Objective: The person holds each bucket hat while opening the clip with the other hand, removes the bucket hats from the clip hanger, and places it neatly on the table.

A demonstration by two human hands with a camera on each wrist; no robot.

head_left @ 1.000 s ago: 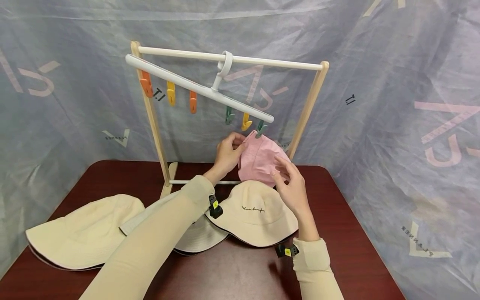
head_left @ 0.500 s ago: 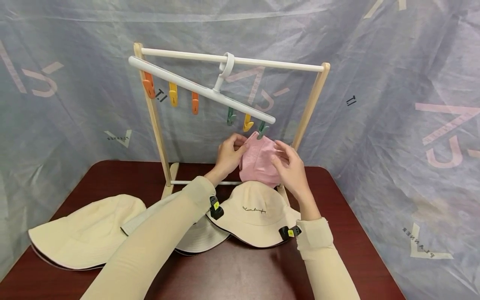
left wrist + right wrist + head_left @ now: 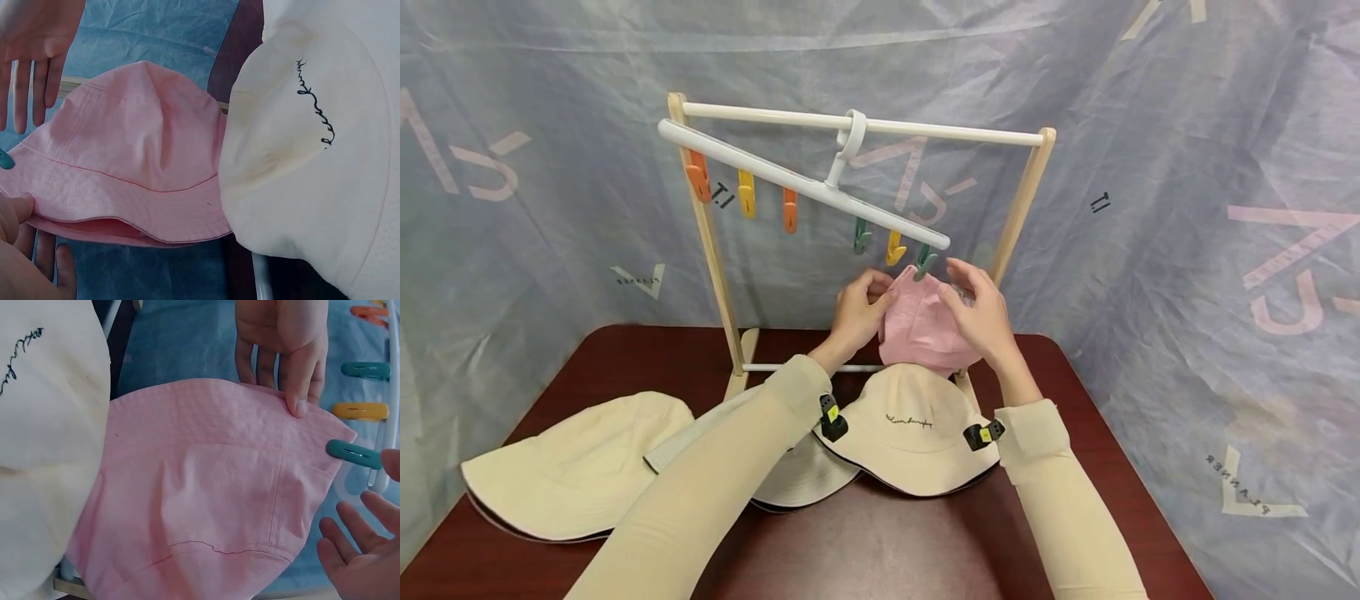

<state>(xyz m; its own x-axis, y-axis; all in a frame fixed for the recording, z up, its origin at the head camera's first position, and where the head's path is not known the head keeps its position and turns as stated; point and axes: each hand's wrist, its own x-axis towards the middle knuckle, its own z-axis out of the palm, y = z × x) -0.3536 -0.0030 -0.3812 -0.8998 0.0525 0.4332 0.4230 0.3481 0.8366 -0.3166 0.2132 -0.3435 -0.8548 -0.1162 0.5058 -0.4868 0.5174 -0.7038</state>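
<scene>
A pink bucket hat (image 3: 917,329) hangs sideways, a corner of its brim caught in the end green clothespin (image 3: 925,262) of the white hanger (image 3: 805,179). My left hand (image 3: 856,315) pinches the brim edge, its thumb on the outer face in the right wrist view. My right hand (image 3: 983,315) is at the hat's other side, just below and right of that green clothespin (image 3: 353,454). Its fingers are spread and loosely bent, with nothing gripped between them. In the left wrist view the brim gapes above the left fingers.
The hanger hooks on a wooden rack (image 3: 722,275) and tilts down to the right; several other clothespins (image 3: 746,194) hang along it. A cream bucket hat (image 3: 917,425) with black script lies before the rack. Further hats (image 3: 580,467) lie left on the dark red table (image 3: 880,550).
My right hand has risen along the pink hat's right side, from its lower crown to near the green clothespin. The left hand keeps its pinch on the brim, almost still.
</scene>
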